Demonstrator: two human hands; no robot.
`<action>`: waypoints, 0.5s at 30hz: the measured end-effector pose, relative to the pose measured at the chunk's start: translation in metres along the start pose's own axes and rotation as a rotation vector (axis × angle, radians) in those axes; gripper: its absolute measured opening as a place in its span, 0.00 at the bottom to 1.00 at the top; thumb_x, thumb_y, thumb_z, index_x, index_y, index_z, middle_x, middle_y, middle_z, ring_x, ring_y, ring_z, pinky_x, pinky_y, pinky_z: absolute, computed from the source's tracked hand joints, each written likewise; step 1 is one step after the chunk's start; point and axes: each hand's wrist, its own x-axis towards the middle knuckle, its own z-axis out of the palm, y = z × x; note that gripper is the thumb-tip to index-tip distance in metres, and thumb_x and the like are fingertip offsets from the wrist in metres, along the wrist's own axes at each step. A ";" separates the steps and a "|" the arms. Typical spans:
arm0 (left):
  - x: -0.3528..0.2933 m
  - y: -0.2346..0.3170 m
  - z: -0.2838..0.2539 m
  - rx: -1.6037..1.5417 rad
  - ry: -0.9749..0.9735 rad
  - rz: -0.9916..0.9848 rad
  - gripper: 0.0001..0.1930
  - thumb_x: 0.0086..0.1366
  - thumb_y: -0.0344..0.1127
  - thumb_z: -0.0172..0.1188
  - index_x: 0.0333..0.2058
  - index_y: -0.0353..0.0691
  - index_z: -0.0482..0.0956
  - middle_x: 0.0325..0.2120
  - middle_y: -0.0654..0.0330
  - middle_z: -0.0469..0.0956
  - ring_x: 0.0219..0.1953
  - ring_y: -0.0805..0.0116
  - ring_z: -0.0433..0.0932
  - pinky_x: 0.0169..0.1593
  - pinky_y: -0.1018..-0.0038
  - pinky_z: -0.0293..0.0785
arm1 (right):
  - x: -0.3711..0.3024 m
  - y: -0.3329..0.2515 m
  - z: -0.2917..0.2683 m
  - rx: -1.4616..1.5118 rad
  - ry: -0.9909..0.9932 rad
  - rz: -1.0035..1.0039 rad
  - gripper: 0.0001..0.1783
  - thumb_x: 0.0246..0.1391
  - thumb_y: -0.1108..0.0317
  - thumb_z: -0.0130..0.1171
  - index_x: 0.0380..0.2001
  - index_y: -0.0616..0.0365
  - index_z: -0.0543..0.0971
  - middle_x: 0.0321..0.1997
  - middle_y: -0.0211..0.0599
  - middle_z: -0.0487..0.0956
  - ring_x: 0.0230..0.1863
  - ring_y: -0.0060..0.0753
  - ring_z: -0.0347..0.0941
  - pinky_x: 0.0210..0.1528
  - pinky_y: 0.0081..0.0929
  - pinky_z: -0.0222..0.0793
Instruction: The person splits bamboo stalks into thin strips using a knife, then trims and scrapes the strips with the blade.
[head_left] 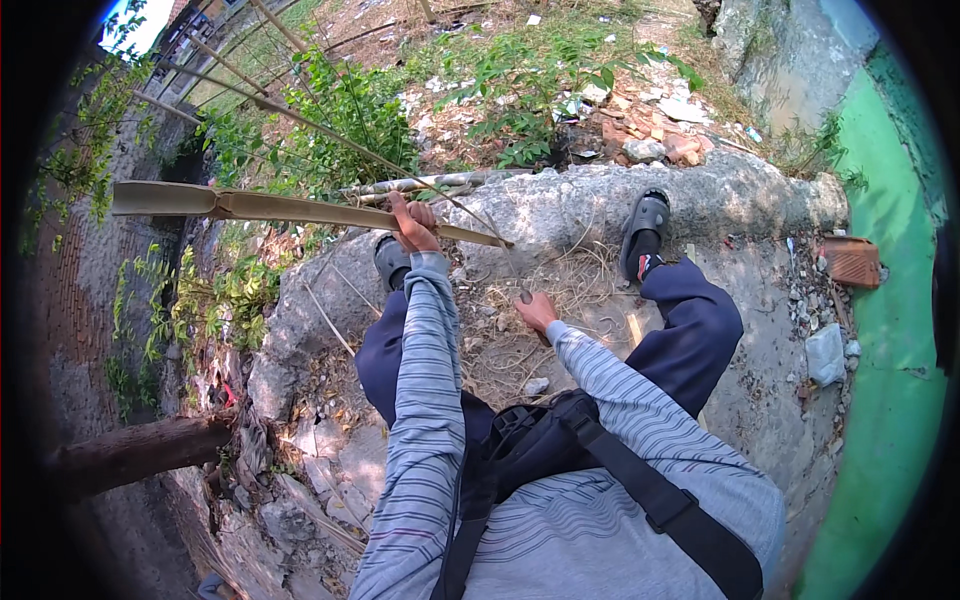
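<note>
My left hand (415, 223) is wrapped around a long split bamboo strip (290, 208). The strip stretches out to the left, broad with a joint near its far left end, and its narrow right end (500, 241) comes close to the rough stone ledge. Below that narrow end, my right hand (538, 312) is closed in a fist. A small dark piece shows at the top of this fist and a bit of brown at its lower side, so it grips a short-handled tool whose kind I cannot make out.
The concrete ledge (740, 190) runs across ahead of my feet. Dry shavings (580, 275) litter the ground between my legs. A green wall (880, 300) rises at right, beside a brown brick-like block (852, 262). A log (140, 452) juts in from the left, near leafy bushes (350, 125).
</note>
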 end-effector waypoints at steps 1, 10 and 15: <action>0.002 -0.001 0.000 -0.040 0.079 -0.012 0.34 0.74 0.63 0.47 0.12 0.53 0.49 0.09 0.72 0.46 0.13 0.76 0.43 0.19 0.71 0.38 | 0.001 -0.001 0.003 -0.033 0.010 -0.014 0.19 0.55 0.52 0.61 0.28 0.60 0.81 0.20 0.39 0.79 0.17 0.35 0.75 0.22 0.34 0.71; 0.007 -0.003 -0.007 0.041 -0.006 -0.016 0.35 0.73 0.66 0.46 0.13 0.53 0.48 0.09 0.71 0.47 0.12 0.76 0.43 0.18 0.72 0.42 | 0.004 -0.003 -0.027 0.673 -0.513 0.325 0.13 0.55 0.63 0.60 0.22 0.57 0.74 0.19 0.35 0.75 0.17 0.22 0.71 0.16 0.27 0.64; 0.010 -0.002 -0.009 0.027 0.011 -0.001 0.35 0.73 0.65 0.48 0.13 0.53 0.48 0.09 0.71 0.47 0.12 0.75 0.44 0.18 0.71 0.41 | -0.005 -0.009 -0.017 -0.155 -0.053 -0.072 0.19 0.50 0.54 0.63 0.28 0.63 0.79 0.23 0.45 0.80 0.27 0.44 0.79 0.34 0.43 0.74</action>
